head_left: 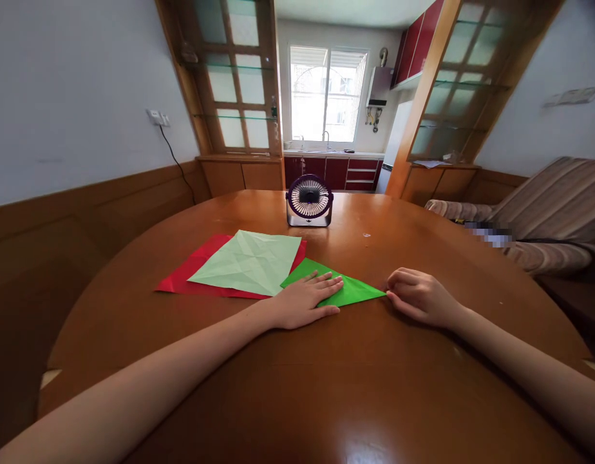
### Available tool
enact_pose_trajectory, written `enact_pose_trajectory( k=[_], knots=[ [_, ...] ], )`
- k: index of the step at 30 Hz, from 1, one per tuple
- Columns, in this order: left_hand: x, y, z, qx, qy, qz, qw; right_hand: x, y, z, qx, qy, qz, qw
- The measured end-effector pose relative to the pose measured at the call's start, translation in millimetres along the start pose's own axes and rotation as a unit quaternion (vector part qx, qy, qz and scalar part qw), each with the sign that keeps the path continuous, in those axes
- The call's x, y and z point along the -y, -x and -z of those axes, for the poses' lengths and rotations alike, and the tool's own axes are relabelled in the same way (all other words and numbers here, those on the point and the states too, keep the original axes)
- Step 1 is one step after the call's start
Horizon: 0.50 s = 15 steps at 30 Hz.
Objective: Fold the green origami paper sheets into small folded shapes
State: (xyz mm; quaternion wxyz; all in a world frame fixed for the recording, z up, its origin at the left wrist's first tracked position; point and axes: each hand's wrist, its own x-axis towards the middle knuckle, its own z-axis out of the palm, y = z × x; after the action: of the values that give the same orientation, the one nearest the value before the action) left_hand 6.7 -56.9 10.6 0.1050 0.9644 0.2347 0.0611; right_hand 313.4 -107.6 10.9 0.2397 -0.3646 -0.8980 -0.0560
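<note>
A bright green sheet of paper (pixel 358 291), folded into a triangle, lies on the wooden table. My left hand (pixel 310 298) rests flat across its left part with the fingers stretched out. At the paper's right tip, my right hand (pixel 420 296) is closed, thumb and fingertips pinching the corner. Left of the triangle lies a pale green creased sheet (pixel 249 261), its lower right corner close to my left hand. Beneath that sheet a red sheet (pixel 181 274) sticks out on several sides. The left end of the green triangle is partly covered by my hand.
A small dark fan (pixel 310 200) stands on the far side of the round wooden table (pixel 297 399), beyond the papers. A tiny clear scrap (pixel 366 235) lies right of the fan. A striped sofa (pixel 553 212) is at the right, and a black cord (pixel 174 158) hangs from a wall socket.
</note>
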Motion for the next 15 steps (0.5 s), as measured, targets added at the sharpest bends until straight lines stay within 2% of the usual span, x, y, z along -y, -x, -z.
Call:
enact_pose_trajectory(
  k=[3,7,12,15],
  knots=[
    [0.3,-0.3,-3.2,-0.064,-0.052,0.002,0.997,1.7,-1.8,-0.7,-0.030,0.004,-0.021,0.999],
    [-3.2,-1.5,-7.1,-0.138,-0.179,-0.104,0.968,5.7,-4.9,-0.2,-0.041,-0.028,-0.032,0.998],
    [-9.2,-1.1,-4.9,-0.167,-0.319,-0.158,0.919,10.1,-10.0,-2.6,-0.037,-0.030,-0.016,0.999],
    [-6.3,1.0,-1.6,-0.182,-0.326,-0.162,0.914,10.3,-14.3,-5.0,-0.042,-0.030,-0.009,0.999]
  ],
)
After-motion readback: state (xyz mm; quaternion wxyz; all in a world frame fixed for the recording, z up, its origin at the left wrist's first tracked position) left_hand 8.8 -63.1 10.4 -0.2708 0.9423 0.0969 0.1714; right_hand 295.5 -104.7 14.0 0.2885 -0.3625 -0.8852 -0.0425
